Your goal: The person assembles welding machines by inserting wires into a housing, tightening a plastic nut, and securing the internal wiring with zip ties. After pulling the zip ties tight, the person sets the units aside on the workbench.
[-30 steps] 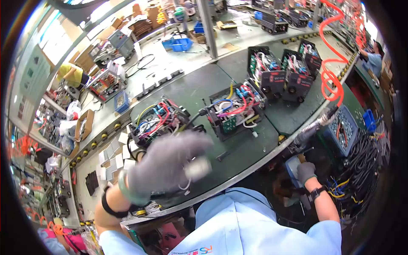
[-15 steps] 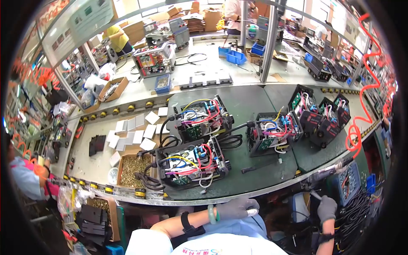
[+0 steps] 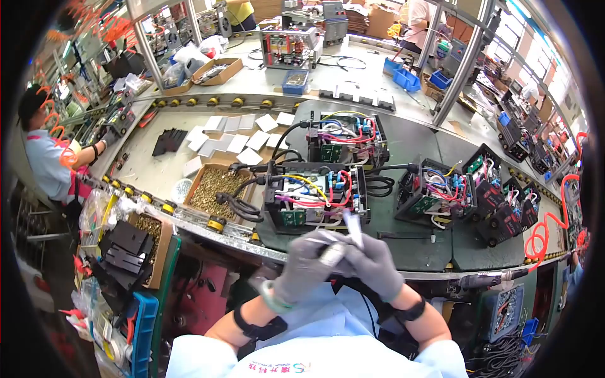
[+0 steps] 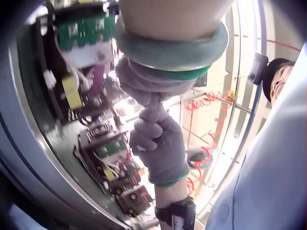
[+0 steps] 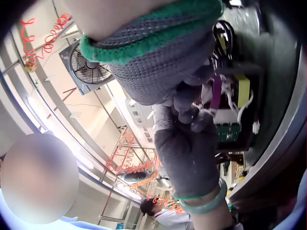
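Both grey-gloved hands meet in front of the person's chest, at the table's near edge. The right hand (image 3: 378, 268) pinches a pale flat strip (image 3: 354, 228) that stands up between the hands. The left hand (image 3: 302, 271) has its fingers curled right against the right fingers; I cannot tell whether it grips the strip too. White material (image 5: 163, 119) covers the left thumb like a wrap. In the left wrist view the right hand (image 4: 163, 148) shows curled fingers. Just beyond the hands sits an open black unit (image 3: 315, 195) with coloured wires and a green board.
More wired units (image 3: 438, 189) stand on the dark green table mat (image 3: 409, 252). To the left lie white square pads (image 3: 239, 142) and a carton of brass-coloured parts (image 3: 214, 189). An air tool (image 3: 491, 279) lies along the right edge, near a coiled red hose (image 3: 545, 233).
The left hand swept from over the table down to the body. The right hand came from the low container at the right with a pale strip and joined the left. The head view turned left.
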The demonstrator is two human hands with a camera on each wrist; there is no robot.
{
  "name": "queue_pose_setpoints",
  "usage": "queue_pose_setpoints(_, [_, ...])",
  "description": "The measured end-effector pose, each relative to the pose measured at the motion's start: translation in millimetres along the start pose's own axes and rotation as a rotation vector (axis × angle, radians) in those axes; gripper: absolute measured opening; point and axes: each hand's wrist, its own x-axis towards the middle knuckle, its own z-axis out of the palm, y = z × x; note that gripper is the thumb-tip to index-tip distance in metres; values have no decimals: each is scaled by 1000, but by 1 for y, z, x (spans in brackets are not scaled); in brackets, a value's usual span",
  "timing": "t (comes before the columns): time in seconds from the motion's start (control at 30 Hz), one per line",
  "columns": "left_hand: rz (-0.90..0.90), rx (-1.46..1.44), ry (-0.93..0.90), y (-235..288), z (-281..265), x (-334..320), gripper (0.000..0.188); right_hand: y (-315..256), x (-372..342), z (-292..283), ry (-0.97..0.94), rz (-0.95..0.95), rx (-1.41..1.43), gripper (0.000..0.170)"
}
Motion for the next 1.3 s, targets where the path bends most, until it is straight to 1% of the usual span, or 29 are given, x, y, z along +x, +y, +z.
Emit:
queue_pose_setpoints(0.03, [63, 91, 70, -1, -12, -7, 15, 4, 8, 13, -66, 27, 88, 18])
queue_pose_setpoints(0.1, [168, 323, 233, -5, -30, -20, 9, 12, 16, 30, -144, 77, 126, 17])
queue_pose_setpoints(0.13, [200, 405, 292, -9, -35, -22, 9, 18, 17, 36, -141, 77, 136, 17])
queue_pose_setpoints(0.17, [193, 414, 287, -15, -41, -25, 9, 25, 16, 43, -88, 71, 105, 17])
queue_pose_setpoints(0.2, [176, 422, 342, -21, -45, -28, 9, 30, 14, 45, -33, 66, 71, 18])
queue_pose_setpoints(0.23, [159, 428, 396, -25, -48, -29, 11, 34, 14, 43, -25, 68, 79, 18])
queue_pose_setpoints(0.27, [17, 328, 460, -25, -50, -29, 15, 37, 13, 38, 146, 23, 160, 19])
queue_pose_setpoints(0.3, [-88, 141, 497, -17, -47, -27, 16, 41, 12, 31, 319, -22, 237, 21])
queue_pose_setpoints(0.37, [-137, -192, 463, -14, -51, -20, 16, 46, 5, 7, 319, 50, 347, 20])
queue_pose_setpoints(0.4, [-142, -207, 364, -13, -52, -15, 19, 41, 1, 6, 299, 80, 444, 17])
queue_pose_setpoints(0.43, [-187, -155, 294, -5, -45, -13, 18, 35, -5, 6, 280, 115, 544, 15])
queue_pose_setpoints(0.5, [-280, 10, 164, 11, -29, -8, 19, 24, -9, 9, 235, 199, 560, 12])
queue_pose_setpoints(0.53, [-280, 28, 121, 11, -25, -8, 19, 28, -9, 9, 170, 230, 652, 11])
queue_pose_setpoints(0.57, [-273, 42, 73, 11, -22, -7, 19, 34, -8, 9, 144, 253, 639, 13])
queue_pose_setpoints(0.6, [-300, 14, 76, 15, -18, -7, 16, 32, -10, 9, 80, 276, 684, 14])
queue_pose_setpoints(0.63, [-297, 77, 63, 17, -17, -6, 16, 29, -11, 7, 8, 290, 725, 16])
queue_pose_setpoints(0.67, [-300, 102, 67, 16, -18, -5, 16, 38, -8, 3, -124, 309, 677, 24])
queue_pose_setpoints(0.7, [-297, 130, 77, 15, -20, -5, 16, 37, -9, 2, -125, 317, 678, 24])
queue_pose_setpoints(0.77, [-304, 168, 98, 13, -22, -4, 16, 28, -9, 2, -220, 368, 470, 32])
queue_pose_setpoints(0.8, [-312, 207, 110, 12, -23, -3, 16, 22, -11, 4, -198, 361, 427, 36])
queue_pose_setpoints(0.83, [-309, 206, 114, 9, -23, -3, 16, 20, -11, 4, -202, 360, 424, 36])
queue_pose_setpoints(0.9, [-230, 306, 108, 4, -24, -4, 16, 17, -10, 7, -197, 343, 373, 38])
queue_pose_setpoints(0.97, [-238, 370, 122, 6, -21, -4, 13, 31, -7, 11, -226, 343, 412, 35])
queue_pose_setpoints(1.03, [-175, 497, 106, -4, -29, -1, 12, 40, -5, 17, -140, 300, 317, 31])
queue_pose_setpoints(1.07, [-79, 583, 94, -4, -32, 0, 13, 35, -7, 19, -88, 265, 306, 28])
queue_pose_setpoints(1.1, [-67, 593, 93, 0, -36, 7, 13, 37, -9, 20, -91, 251, 307, 28])
queue_pose_setpoints(1.17, [815, 1321, 249, 11, -43, 24, 18, 41, -11, 18, 29, 227, 415, 30])
queue_pose_setpoints(1.2, [858, 1468, 295, 24, -36, 27, 25, 37, -10, 17, 46, 236, 390, 32])
queue_pose_setpoints(1.3, [909, 1714, 243, 26, -42, 54, 25, 45, -8, 22, 114, 264, 395, 32])
